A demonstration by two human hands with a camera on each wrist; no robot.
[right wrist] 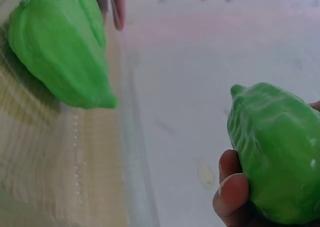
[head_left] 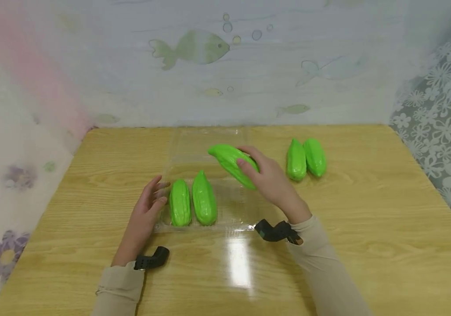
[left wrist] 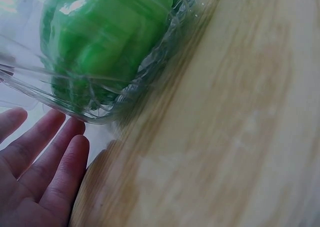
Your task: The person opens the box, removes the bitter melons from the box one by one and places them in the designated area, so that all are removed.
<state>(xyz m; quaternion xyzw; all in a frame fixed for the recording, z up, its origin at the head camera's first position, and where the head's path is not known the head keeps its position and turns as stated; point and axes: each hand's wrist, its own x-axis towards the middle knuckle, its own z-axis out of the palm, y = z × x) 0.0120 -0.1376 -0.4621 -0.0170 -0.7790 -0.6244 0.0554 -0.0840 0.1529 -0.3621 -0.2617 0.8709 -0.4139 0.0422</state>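
Note:
My right hand [head_left: 274, 180] grips a glossy, bright green ridged gourd [head_left: 231, 162] and holds it tilted above the clear plastic clamshell box [head_left: 233, 210], its pointed tip to the far left. In the right wrist view the fingers curl round this held gourd [right wrist: 280, 152]. Two similar gourds, a left one [head_left: 180, 202] and one beside it [head_left: 204, 199], lie side by side in the left part of the box. My left hand [head_left: 146, 215] is at the box's left side; in the left wrist view its extended fingers [left wrist: 65, 162] touch or nearly touch the clear wall.
Two more green gourds, one [head_left: 297, 160] nearly against the other [head_left: 315, 158], lie on the wooden table [head_left: 367, 210] at the back right. The box's clear lid [head_left: 209, 145] lies folded back toward the painted wall [head_left: 130, 79] behind the table.

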